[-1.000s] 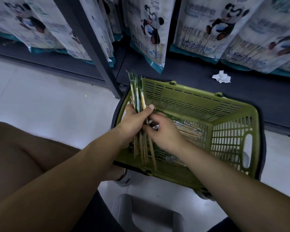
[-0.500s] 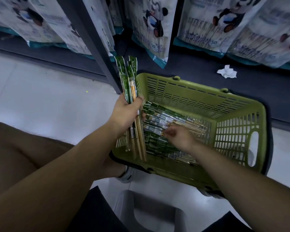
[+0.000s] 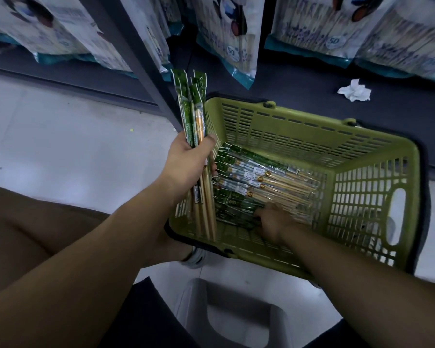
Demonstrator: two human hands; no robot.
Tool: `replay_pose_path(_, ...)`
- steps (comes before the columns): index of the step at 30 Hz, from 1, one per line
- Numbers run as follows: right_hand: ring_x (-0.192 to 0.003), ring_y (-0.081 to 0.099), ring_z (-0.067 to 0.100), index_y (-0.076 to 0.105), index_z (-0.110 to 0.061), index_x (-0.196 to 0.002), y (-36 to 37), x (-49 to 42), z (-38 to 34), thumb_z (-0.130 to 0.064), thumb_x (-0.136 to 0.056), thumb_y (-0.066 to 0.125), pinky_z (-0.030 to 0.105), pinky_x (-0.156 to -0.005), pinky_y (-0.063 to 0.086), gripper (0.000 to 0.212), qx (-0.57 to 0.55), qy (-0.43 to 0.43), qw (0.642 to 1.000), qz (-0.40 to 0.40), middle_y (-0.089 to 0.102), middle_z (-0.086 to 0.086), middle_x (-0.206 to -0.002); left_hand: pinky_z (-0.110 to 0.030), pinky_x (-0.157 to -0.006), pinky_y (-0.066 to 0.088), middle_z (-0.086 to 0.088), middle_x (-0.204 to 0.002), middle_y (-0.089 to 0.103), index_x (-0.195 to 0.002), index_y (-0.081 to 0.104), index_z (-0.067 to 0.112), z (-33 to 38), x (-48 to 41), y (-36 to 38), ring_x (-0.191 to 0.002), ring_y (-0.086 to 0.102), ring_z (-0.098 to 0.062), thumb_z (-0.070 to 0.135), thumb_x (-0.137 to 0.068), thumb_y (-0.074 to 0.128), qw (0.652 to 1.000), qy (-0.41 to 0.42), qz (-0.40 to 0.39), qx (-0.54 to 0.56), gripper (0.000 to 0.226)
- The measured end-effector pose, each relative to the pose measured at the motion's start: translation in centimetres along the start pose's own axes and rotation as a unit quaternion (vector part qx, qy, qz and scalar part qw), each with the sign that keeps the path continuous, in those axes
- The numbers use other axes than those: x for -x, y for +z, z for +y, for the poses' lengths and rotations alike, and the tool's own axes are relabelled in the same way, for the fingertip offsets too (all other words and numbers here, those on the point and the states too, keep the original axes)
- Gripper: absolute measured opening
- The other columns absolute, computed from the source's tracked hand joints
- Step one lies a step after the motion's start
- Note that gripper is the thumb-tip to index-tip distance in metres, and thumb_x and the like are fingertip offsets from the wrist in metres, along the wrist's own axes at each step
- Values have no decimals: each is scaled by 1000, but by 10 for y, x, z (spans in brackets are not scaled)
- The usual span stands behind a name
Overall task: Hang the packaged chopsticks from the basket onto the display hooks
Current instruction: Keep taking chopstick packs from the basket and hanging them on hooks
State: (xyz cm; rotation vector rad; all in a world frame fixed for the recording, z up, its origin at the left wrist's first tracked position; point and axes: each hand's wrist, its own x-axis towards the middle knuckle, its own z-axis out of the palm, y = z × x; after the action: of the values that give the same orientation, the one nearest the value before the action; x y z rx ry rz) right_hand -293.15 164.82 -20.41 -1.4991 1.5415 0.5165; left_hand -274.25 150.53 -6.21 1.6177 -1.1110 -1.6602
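So, just the head view to go on. My left hand [image 3: 186,164] is wrapped tight around a bundle of packaged chopsticks [image 3: 192,109]. It holds them roughly upright over the left end of the green plastic basket [image 3: 312,136], with the green header cards pointing up toward the shelving and the bare bamboo ends hanging down inside the basket's left wall. Thumb is across the front of the bundle, and the fingers curl around the back.

My right hand [image 3: 274,222] is down in the basket, on the near edge of the loose pile of chopstick packs [image 3: 261,182] lying flat on the bottom. The fingertips are buried among the packs, so I honestly can't tell if it's pinching one or just resting there.

The basket sits on the pale floor [image 3: 60,146], right up against the dark base shelf [image 3: 299,86]. Panda-print bags [image 3: 236,41] marked 50 hang above it in a row. There's a crumpled white tissue [image 3: 354,90] on the base shelf, off past the far right corner of the basket. A dark upright post [image 3: 141,59] runs down to the floor just left of the basket. A grey plastic stool [image 3: 236,310] shows between my forearms at the bottom, and a bit of shoe [image 3: 195,257] pokes out by the basket's near left corner.
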Motion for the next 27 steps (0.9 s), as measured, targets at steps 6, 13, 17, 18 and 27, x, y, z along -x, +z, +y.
replay_pose_path(6,-109,61,26,63,-23,-126,-1,-2,3,-27,-94,69,31,-80,44,33,-64,9,998,-13,63,6,-127,-36,-57,57,-4,-71,58,-108,53,11,1,-2,0,-55,61,-21,25,-100,64,1000,3,3,-10,20)
replay_pose_path(13,-115,60,25,64,-20,-132,-11,5,11,-26,-98,65,30,-90,46,35,-116,11,993,-6,63,7,-132,-37,-57,58,-4,-72,60,-108,55,13,2,1,-1,-55,61,-20,26,-100,65,1000,1,1,-4,19)
replay_pose_path(17,-99,61,24,67,-24,-115,-36,22,17,-22,-100,62,26,-75,43,16,-187,7,981,51,64,3,-108,-33,-54,57,-1,-72,63,-103,56,18,4,3,1,-53,62,-17,28,-98,68,1000,-9,20,14,16)
replay_pose_path(18,-91,60,23,66,-22,-109,-46,28,17,-20,-101,61,24,-67,41,9,-208,6,975,72,62,3,-99,-31,-53,56,-1,-76,64,-103,56,19,5,4,1,-53,62,-16,28,-97,68,999,-12,29,17,16)
replay_pose_path(27,-95,69,27,66,-17,-107,-139,112,-21,-27,-101,62,41,-88,54,12,-405,-56,887,216,73,7,-103,-18,-75,46,21,-107,69,-118,57,36,27,30,39,-88,67,10,42,-93,72,999,17,-36,-9,30)
